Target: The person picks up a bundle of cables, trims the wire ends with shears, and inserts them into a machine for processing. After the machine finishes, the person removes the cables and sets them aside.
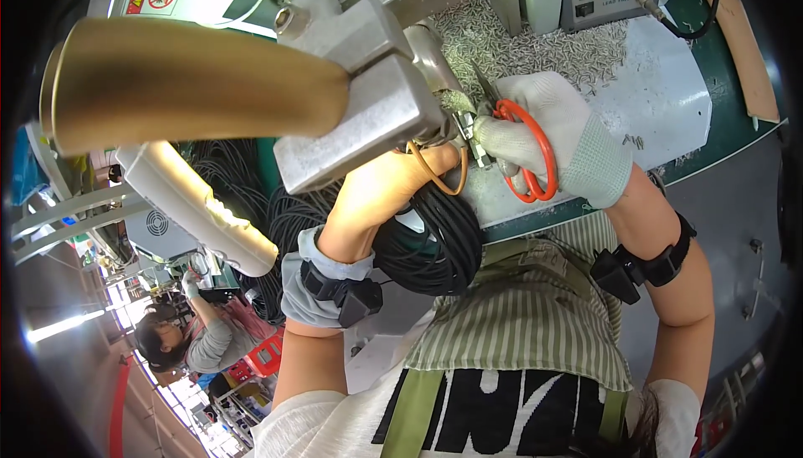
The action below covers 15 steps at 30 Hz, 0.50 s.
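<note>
Orange-handled scissors (525, 150) gripped in gloved right hand (559, 136), tips at cable end (467, 130) under grey metal press head (368, 102). Bare left hand (393, 182) closed on orange wire (439, 175) above black cable coil (427, 245). Trimming step, apparently; next calls for steady aim.

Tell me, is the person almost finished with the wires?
Hard to say. Done: many small metal bits lie piled on the table. In hand: the gloved right hand holds orange-handled scissors; the left hand holds a wire end. Left: the black cable coil.
</note>
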Each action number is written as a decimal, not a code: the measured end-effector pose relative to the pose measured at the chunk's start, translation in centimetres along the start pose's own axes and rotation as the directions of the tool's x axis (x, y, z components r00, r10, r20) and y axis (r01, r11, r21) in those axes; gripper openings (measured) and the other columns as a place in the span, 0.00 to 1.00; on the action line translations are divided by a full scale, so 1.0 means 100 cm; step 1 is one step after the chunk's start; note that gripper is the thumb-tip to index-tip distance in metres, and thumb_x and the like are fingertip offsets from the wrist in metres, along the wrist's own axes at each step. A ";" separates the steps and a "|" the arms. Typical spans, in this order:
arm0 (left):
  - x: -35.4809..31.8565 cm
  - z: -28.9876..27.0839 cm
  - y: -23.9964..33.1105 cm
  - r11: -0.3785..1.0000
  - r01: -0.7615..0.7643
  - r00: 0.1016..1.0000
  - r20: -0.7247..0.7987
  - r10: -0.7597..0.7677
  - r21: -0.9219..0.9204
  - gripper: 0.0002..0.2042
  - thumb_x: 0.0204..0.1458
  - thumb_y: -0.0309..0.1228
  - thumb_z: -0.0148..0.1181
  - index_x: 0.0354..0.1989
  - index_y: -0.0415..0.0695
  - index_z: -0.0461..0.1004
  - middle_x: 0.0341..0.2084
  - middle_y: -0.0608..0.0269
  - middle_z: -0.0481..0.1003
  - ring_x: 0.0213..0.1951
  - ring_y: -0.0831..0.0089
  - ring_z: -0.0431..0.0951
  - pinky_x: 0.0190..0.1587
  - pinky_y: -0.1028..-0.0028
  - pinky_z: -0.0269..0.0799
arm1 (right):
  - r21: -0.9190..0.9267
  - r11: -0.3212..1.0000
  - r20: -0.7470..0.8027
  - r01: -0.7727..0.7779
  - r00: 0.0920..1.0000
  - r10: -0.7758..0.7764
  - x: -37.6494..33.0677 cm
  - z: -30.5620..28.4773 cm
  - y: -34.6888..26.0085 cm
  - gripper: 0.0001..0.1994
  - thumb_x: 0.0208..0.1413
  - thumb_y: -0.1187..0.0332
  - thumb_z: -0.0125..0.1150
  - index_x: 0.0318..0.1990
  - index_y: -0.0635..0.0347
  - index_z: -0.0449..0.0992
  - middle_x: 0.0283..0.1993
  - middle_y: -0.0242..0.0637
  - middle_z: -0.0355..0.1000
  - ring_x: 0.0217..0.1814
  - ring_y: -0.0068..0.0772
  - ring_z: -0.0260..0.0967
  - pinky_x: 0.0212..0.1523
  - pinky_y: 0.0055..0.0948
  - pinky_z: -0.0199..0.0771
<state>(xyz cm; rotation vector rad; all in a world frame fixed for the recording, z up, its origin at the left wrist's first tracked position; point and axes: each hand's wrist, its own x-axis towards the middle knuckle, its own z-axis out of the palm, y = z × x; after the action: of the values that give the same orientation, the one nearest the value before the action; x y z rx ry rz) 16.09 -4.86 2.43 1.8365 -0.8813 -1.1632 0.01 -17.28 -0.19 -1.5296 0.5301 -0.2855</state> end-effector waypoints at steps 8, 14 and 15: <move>0.000 0.002 0.005 0.997 0.028 1.000 0.012 -0.027 -0.072 0.10 0.43 0.26 0.64 0.34 0.39 0.74 0.27 0.69 0.73 0.31 0.80 0.71 0.34 0.77 0.68 | -0.026 0.999 0.017 -0.021 1.000 0.021 -0.002 -0.004 -0.006 0.13 0.50 0.66 0.58 0.24 0.70 0.70 0.15 0.35 0.66 0.14 0.21 0.65 0.15 0.22 0.64; 0.000 -0.001 -0.002 0.992 -0.050 0.998 0.024 0.053 -0.117 0.10 0.43 0.24 0.66 0.35 0.39 0.75 0.29 0.67 0.75 0.31 0.80 0.73 0.35 0.76 0.70 | 0.022 0.999 0.037 0.048 0.998 -0.049 0.000 -0.002 0.003 0.14 0.50 0.64 0.59 0.25 0.69 0.70 0.15 0.34 0.66 0.15 0.20 0.65 0.15 0.22 0.63; 0.000 -0.001 -0.002 0.992 -0.019 0.999 0.024 0.022 -0.123 0.11 0.42 0.23 0.66 0.35 0.38 0.75 0.29 0.67 0.75 0.32 0.80 0.73 0.35 0.76 0.71 | 0.046 0.998 0.038 0.032 0.999 -0.034 0.000 -0.002 0.001 0.14 0.50 0.64 0.59 0.25 0.69 0.70 0.15 0.34 0.66 0.15 0.20 0.65 0.15 0.22 0.63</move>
<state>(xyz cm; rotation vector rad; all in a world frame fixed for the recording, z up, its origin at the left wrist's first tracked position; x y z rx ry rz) 16.21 -4.73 2.28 1.7133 -0.8229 -1.2034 -0.14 -17.46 -0.25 -1.4978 0.4650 -0.2909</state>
